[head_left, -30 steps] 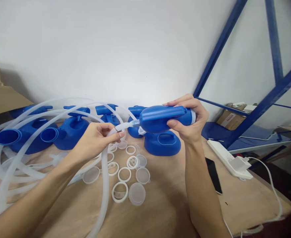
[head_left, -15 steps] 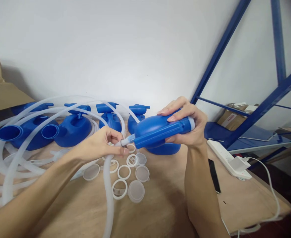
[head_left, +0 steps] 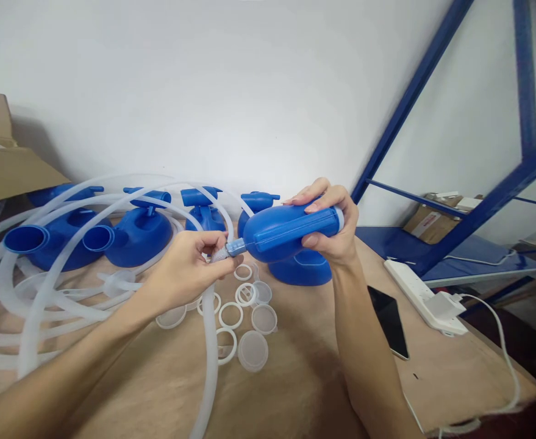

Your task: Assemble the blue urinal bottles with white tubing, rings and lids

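My right hand is wrapped round the white-capped neck end of a blue plastic urinal bottle, tilted above the table. From its other end a small clear bluish nozzle points toward my left hand. Between thumb and fingers, my left hand pinches the end of a translucent hose at the nozzle; how far the two overlap is unclear. The rest of that hose hangs down past the near edge of view. Behind the held bottle stands another blue bottle, partly hidden.
White rings and translucent caps lie below my hands. Several blue bottles and looped hoses fill the left. A phone, a power strip and a blue metal rack are at right.
The bottle has turned in my right hand's grip and its capped end has come left, toward my left hand. My left hand still pinches the hose end at the nozzle. The view has shifted slightly.
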Demonstrator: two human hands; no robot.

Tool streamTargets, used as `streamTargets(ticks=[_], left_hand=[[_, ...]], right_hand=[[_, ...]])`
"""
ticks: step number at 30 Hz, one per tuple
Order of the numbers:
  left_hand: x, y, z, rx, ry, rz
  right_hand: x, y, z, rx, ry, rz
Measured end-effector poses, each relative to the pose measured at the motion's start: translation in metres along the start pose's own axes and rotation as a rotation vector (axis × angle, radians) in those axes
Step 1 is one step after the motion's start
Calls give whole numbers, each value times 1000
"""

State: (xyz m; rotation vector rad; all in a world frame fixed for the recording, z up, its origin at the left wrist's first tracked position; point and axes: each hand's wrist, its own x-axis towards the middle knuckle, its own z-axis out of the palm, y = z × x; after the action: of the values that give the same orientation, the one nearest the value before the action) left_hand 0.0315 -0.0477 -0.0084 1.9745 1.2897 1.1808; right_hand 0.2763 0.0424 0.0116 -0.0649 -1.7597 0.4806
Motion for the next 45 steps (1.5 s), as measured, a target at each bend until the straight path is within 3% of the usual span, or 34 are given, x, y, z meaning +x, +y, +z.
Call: streamTargets(ticks=[3, 6, 9, 12, 16, 18, 23, 27, 32, 36, 38, 45], left_hand=[[-1, -7, 3, 229, 243, 304], [-4, -12, 2, 414, 389, 558], [-5, -12, -2, 541, 426, 698], [-8, -9, -5, 548, 360, 747], [-12, -3, -3, 459, 239, 688], [-14, -1, -2, 400, 195, 640], [-11, -1, -5, 323, 13, 501], [-6, 0, -11, 388, -70, 455], [-5, -2, -11, 533, -22, 527], [-7, -3, -11, 638, 165, 575], [-6, -2, -13, 641, 223, 533], [1, 4, -16, 340, 101, 237]], right_hand=[[-2, 0, 6, 3, 54, 107], [-1, -4, 10, -4, 86, 179], [0, -8, 10, -22, 84, 241], [0, -11, 8, -1, 67, 337], [0, -7, 6, 137, 4, 555], [-1, -2, 5, 181, -13, 591], [-2, 5, 5, 180, -41, 507], [3, -13, 8, 40, -37, 322], [6, -26, 13, -91, 10, 225], [3, -10, 17, -51, 122, 216], [1, -1, 18, -33, 178, 258], [0, 1, 14, 12, 255, 371]])
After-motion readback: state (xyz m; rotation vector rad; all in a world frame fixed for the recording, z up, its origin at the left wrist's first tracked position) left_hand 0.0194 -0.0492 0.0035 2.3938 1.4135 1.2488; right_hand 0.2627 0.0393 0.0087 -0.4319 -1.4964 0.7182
